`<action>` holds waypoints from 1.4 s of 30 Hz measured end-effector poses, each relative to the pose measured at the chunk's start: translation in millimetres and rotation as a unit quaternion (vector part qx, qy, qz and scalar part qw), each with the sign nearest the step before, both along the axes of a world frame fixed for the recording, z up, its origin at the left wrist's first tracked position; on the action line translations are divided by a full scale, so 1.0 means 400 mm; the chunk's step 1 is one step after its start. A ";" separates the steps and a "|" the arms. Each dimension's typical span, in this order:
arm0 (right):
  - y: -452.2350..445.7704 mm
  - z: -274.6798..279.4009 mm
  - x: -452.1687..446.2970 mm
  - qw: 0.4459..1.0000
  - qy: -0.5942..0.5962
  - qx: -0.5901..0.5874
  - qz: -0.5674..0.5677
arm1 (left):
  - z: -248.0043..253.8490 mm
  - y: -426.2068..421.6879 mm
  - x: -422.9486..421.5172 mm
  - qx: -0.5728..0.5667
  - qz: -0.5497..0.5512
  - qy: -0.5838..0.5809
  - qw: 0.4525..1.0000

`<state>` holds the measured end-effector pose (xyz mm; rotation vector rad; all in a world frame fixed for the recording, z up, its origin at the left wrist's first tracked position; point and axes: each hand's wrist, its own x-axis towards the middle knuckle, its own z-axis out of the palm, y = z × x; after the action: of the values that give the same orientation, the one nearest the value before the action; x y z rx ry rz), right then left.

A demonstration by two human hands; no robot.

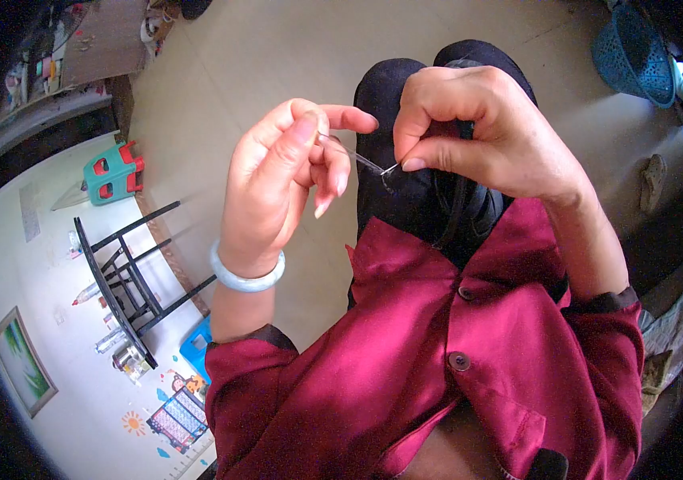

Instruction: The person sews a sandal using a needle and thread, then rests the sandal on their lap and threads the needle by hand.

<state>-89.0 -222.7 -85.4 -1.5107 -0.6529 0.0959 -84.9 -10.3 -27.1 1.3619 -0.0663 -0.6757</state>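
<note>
My left hand (281, 172), with a pale bangle (247, 278) at the wrist, pinches a thin, translucent strand (357, 160) between thumb and index finger. The strand runs right and slightly down toward my right hand (481, 128). Between the right thumb and index finger is a small thin metallic piece, like a needle (391, 169), whose tip meets the strand. A short dark, beaded-looking bit hangs just below that point; its detail is too small to tell. Both hands are held above my knees in black trousers (385, 196).
A blue plastic basket (633, 60) is on the floor at the upper right, with a shoe (652, 184) below it. A green and red stool (112, 174) and a black-legged table (137, 280) stand at the left, near a framed picture (24, 362).
</note>
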 end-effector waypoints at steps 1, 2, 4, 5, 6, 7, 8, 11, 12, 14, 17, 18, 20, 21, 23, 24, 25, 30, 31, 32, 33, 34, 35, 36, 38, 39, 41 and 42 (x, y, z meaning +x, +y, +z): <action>-0.001 0.001 0.000 1.000 -0.001 0.000 0.000 | -0.003 0.005 0.001 0.000 0.000 -0.001 1.000; -0.001 0.001 0.000 1.000 -0.002 -0.001 0.000 | -0.010 0.013 0.003 -0.062 -0.013 0.021 0.998; 0.000 -0.001 0.001 1.000 -0.005 0.000 0.000 | -0.020 0.022 0.003 -0.124 -0.026 0.043 0.991; 0.000 -0.001 0.001 1.000 -0.007 0.000 0.001 | -0.023 0.023 0.003 -0.126 -0.021 0.034 0.991; 0.001 -0.001 0.001 1.000 -0.008 0.000 0.001 | -0.025 0.024 0.003 -0.128 -0.016 0.025 0.991; 0.001 0.000 0.000 1.000 -0.001 -0.001 -0.003 | -0.020 0.017 0.001 -0.128 -0.017 0.024 0.991; 0.001 0.001 0.000 1.000 0.007 -0.001 -0.006 | -0.010 0.003 -0.003 -0.097 0.022 0.026 0.995; -0.002 -0.002 0.004 1.000 0.012 0.007 -0.004 | -0.006 -0.002 0.005 -0.075 0.052 0.012 0.996; -0.003 0.001 0.005 1.000 0.010 0.006 -0.004 | -0.005 -0.003 0.007 0.033 0.090 -0.078 0.992; -0.007 0.006 0.005 0.998 0.056 0.011 0.010 | 0.003 -0.005 0.010 0.130 0.143 -0.191 0.962; -0.005 0.005 0.005 0.997 0.063 0.030 0.013 | 0.009 0.022 0.013 0.187 0.057 -0.306 0.932; -0.005 0.007 0.003 0.997 0.062 0.030 0.014 | 0.019 0.013 0.007 0.174 0.060 -0.282 0.942; -0.004 0.010 0.001 0.996 0.069 0.049 0.018 | 0.041 -0.002 -0.003 0.219 0.004 -0.332 0.917; -0.005 0.009 0.001 0.996 0.068 0.048 0.019 | 0.045 -0.007 -0.006 0.262 -0.053 -0.379 0.886; -0.008 0.008 0.005 0.994 0.079 0.060 0.043 | 0.035 -0.016 0.000 0.237 -0.066 -0.425 0.871; -0.009 0.008 0.007 0.994 0.078 0.059 0.042 | 0.034 -0.019 -0.002 0.230 -0.074 -0.422 0.874; -0.011 0.010 0.007 0.991 0.101 0.067 0.052 | 0.036 -0.023 -0.005 0.223 -0.081 -0.419 0.876; -0.010 0.018 0.001 0.973 0.195 0.111 0.062 | 0.018 -0.034 -0.019 0.212 -0.069 -0.396 0.891; -0.011 0.019 0.004 0.970 0.208 0.112 0.061 | 0.016 -0.040 -0.018 0.217 -0.062 -0.402 0.888; -0.011 0.019 0.004 0.967 0.222 0.113 0.061 | 0.014 -0.042 -0.018 0.222 -0.055 -0.407 0.884; -0.009 0.019 0.004 0.967 0.221 0.112 0.060 | 0.012 -0.042 -0.017 0.222 -0.055 -0.407 0.884; -0.009 0.017 0.004 0.966 0.225 0.114 0.061 | 0.007 -0.043 -0.015 0.217 -0.053 -0.415 0.882; -0.008 0.017 0.003 0.965 0.228 0.116 0.063 | 0.006 -0.043 -0.014 0.213 -0.052 -0.423 0.879; -0.007 0.018 0.003 0.965 0.228 0.116 0.062 | 0.006 -0.043 -0.014 0.213 -0.052 -0.423 0.879; -0.005 0.022 0.002 0.962 0.238 0.115 0.061 | 0.008 -0.040 -0.015 0.210 -0.045 -0.428 0.878; -0.005 0.021 0.002 0.963 0.238 0.115 0.060 | 0.009 -0.040 -0.015 0.210 -0.045 -0.428 0.878; -0.004 0.021 0.000 0.952 0.266 0.137 0.066 | 0.012 -0.041 -0.017 0.201 -0.040 -0.417 0.885; -0.003 0.023 -0.001 0.952 0.266 0.137 0.065 | 0.011 -0.040 -0.016 0.201 -0.040 -0.417 0.885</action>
<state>-89.2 -223.8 -76.1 -1.1034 -0.3114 0.4784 -91.3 -26.1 -22.8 1.9854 -0.7085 -0.1181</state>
